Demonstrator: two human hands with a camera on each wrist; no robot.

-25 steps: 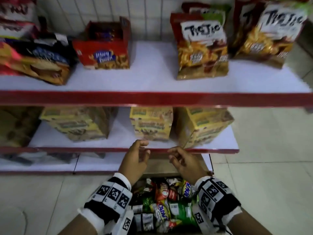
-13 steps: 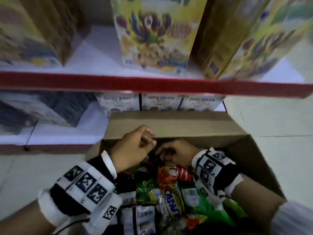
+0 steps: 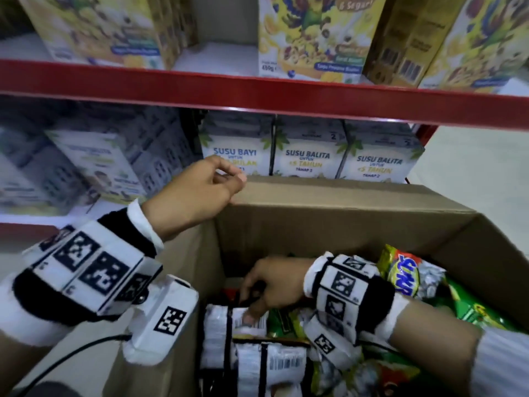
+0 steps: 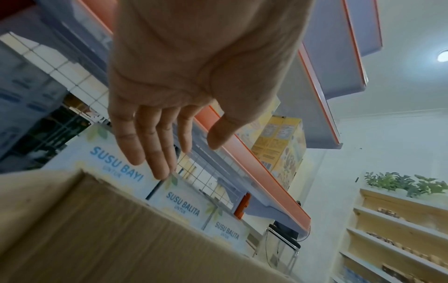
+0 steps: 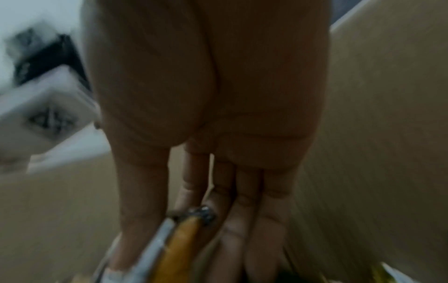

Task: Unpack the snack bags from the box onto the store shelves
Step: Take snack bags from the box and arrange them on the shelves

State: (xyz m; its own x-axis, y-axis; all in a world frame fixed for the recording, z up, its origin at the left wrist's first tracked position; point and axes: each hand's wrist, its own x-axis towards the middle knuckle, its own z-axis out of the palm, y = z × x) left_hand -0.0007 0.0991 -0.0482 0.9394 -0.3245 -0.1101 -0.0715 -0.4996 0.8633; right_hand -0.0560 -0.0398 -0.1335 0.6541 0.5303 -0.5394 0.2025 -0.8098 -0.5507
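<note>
An open cardboard box holds several snack bags, among them a yellow-green one at the right and white-backed ones with barcodes at the left. My right hand is down inside the box. Its thumb lies on a white-backed bag with the fingers behind it. In the right wrist view the right hand pinches the white-and-orange edge of that snack bag. My left hand hovers over the box's far left corner, fingers relaxed, holding nothing. The left wrist view shows the left hand open.
A red-edged shelf just above carries yellow cereal boxes. White milk boxes stand on the low shelf right behind the box. Pale tiled floor lies to the right.
My left hand has risen out of the box to its far left corner. My right hand has gone deeper and leftward and taken hold of a white-backed bag. The view has dropped closer.
</note>
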